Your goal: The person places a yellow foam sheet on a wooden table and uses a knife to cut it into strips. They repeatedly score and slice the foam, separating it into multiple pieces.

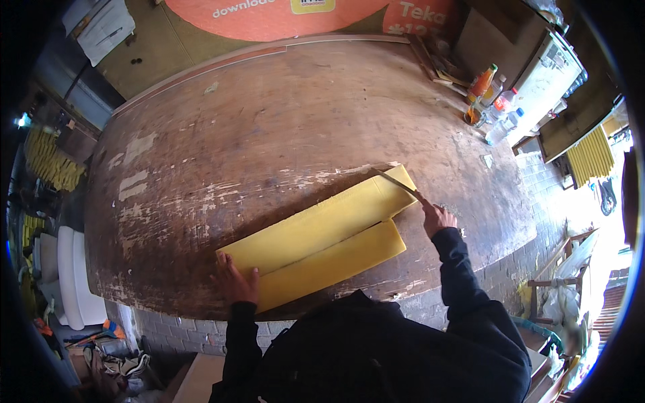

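Two long strips of yellow foam lie side by side at a slant near the front of the worn wooden table. The far foam strip (pixel 312 221) reaches further right than the near foam strip (pixel 337 264), and their long edges meet. My right hand (pixel 439 219) grips the handle of a long thin knife (pixel 398 184), whose blade rests across the right end of the far strip. A faint line crosses that strip just left of the blade. At the left ends of the foam, my left hand (pixel 237 279) presses down with its thumb and fingers apart.
Several bottles, among them a clear plastic bottle (pixel 505 127), and a glass jar (pixel 473 117) stand at the table's (pixel 302 116) back right. Wood strips (pixel 428 63) lie behind them. A white cushioned seat (pixel 70 277) stands left of the table.
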Motion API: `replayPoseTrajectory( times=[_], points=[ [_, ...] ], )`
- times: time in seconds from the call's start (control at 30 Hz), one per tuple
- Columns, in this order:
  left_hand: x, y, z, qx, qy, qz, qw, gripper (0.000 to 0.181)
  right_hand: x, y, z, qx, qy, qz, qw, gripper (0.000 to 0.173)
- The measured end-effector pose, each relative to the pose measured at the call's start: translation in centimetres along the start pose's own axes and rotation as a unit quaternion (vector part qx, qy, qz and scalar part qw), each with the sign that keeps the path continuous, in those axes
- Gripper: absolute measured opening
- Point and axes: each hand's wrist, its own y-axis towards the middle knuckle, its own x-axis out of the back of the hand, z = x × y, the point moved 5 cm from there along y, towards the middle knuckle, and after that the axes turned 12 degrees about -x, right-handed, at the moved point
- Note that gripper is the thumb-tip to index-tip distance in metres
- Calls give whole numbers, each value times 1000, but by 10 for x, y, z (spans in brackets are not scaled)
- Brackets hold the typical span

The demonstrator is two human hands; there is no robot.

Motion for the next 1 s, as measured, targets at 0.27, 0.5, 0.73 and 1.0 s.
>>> replayPoseTrajectory(
  times=[0.27,0.5,0.73,1.0],
  points=[
    [-12,-1,1,-9,-22,-20,1000,82,-23,-69,161,230,-56,70,969,74],
    [-3,-4,5,-12,-55,-34,998,82,7,17,2,-26,-52,11,998,59],
    [-5,6,-3,-16,-31,-19,999,83,-16,-49,129,152,-43,20,987,62],
    [-10,-3,3,-37,-47,-60,996,82,3,9,-1,4,-6,-32,999,41]
  ],
)
